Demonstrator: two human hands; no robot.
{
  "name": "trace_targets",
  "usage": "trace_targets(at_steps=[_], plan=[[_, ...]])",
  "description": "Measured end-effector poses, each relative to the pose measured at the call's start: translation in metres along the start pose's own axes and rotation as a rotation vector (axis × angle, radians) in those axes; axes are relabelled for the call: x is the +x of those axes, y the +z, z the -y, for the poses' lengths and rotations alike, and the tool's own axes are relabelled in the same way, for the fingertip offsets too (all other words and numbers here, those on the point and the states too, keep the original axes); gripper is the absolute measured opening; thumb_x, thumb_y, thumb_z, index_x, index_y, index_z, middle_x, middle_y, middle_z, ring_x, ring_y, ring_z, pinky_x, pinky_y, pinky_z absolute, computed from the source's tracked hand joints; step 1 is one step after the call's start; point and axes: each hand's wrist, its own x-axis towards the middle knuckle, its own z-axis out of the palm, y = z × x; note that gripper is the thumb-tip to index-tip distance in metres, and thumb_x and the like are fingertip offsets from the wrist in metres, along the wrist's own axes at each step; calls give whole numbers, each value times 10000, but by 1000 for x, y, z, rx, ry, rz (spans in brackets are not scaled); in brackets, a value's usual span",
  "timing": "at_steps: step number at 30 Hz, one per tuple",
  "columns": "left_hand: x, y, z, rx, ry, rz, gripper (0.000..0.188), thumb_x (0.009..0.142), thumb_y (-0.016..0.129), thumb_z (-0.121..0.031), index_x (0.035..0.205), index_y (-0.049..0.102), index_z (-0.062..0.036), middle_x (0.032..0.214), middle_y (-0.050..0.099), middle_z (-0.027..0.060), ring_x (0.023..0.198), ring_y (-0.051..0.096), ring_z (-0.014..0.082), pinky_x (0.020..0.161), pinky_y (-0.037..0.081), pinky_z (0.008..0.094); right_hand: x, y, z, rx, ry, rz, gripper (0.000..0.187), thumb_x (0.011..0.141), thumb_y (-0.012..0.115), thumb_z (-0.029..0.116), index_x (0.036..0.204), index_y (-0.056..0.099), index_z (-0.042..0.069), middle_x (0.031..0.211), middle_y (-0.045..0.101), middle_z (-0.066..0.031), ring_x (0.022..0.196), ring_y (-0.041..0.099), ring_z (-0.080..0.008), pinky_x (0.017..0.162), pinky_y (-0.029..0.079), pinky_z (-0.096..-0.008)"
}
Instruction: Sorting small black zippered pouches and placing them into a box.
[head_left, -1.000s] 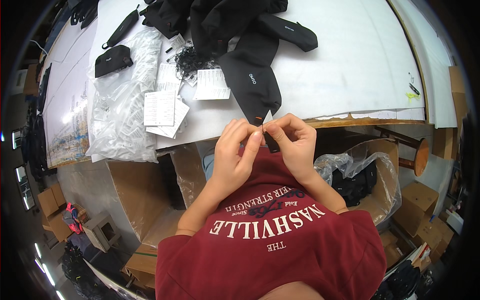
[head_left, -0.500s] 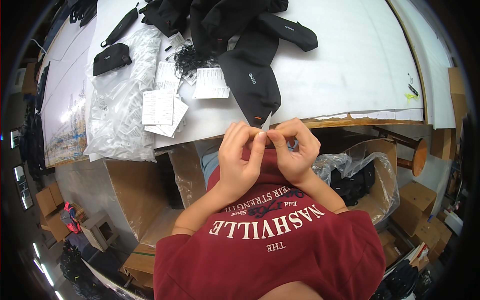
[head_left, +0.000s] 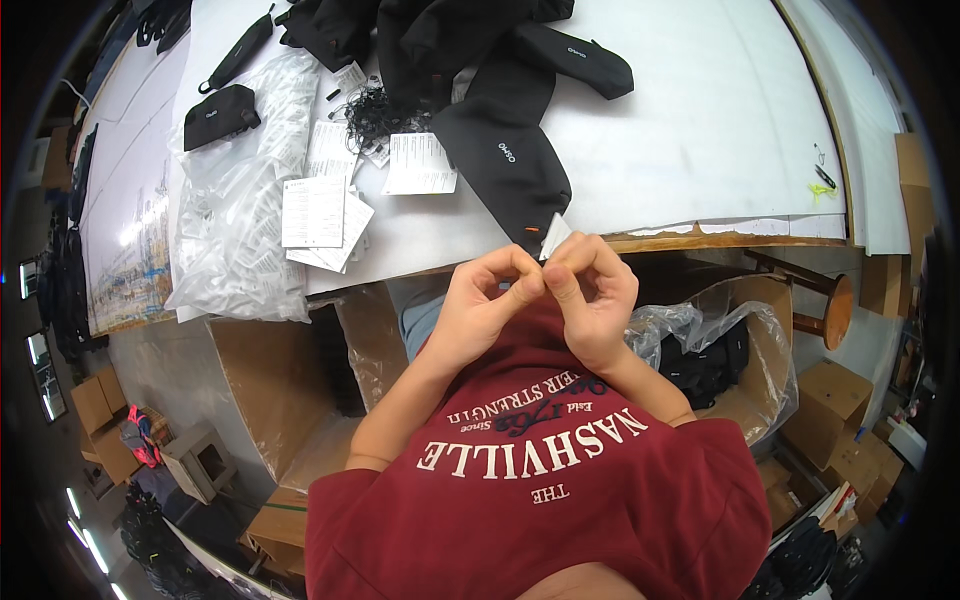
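Dark red short-sleeved T-shirt (head_left: pixel 560 500) with white printed lettering across the chest, bare forearms, no gloves, rings or watch

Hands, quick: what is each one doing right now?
Left hand: fingers pinched shut, meeting the right hand at the small white tag.
Right hand: fingers closed, holding the small white tag.

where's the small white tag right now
In the head view the small white tag sits centre frame, pinched between left hand and right hand, at the table edge.
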Motion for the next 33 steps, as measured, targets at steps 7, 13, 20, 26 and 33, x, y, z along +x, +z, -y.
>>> trace_targets(at_steps=[7, 13, 20, 26, 33], plan=[[1, 2, -8, 349, 96, -119, 146, 883, 646, -160, 875, 623, -16, 757, 600, 28, 714, 544, 110, 676, 425, 256, 21, -16, 1, 101, 383, 93, 252, 926, 624, 179, 731, 531, 48, 706, 541, 36, 667, 485, -10, 555, 376, -170], [-1, 15, 13, 991, 277, 247, 136, 836, 663, -177, 852, 621, -48, 833, 599, 91, 801, 565, 279, 734, 438, 353, 53, -9, -24, -978, -142, 331, 388, 676, 771, 217, 959, 555, 61, 1066, 556, -88, 1082, 484, -296, 897, 384, -403], [5, 7, 5, 1051, 377, 110, 133, 839, 657, -133, 906, 615, -26, 941, 593, 100, 836, 582, 268, 764, 468, 349, 66, -24, -51, -1261, -179, 352, 557, 656, 748, 174, 1140, 500, 54, 1255, 515, -135, 1221, 433, -368, 985, 384, -428], [19, -21, -6, 1105, 460, -197, 227, 823, 623, -45, 1049, 597, -35, 1136, 570, 124, 1031, 538, 317, 879, 438, 387, 74, -36, -37, -1044, -9, 125, 252, 777, 608, 102, 1014, 654, 31, 840, 663, -183, 759, 643, -342, 688, 516, -394], [31, -21, -24, 1574, 730, -193, 328, 761, 700, -106, 1080, 624, -110, 1137, 586, 27, 1096, 489, 253, 907, 328, 357, 71, -45, 13, -926, -15, 458, 248, 861, 576, 78, 1100, 642, 56, 871, 663, -183, 766, 651, -341, 666, 506, -344]])
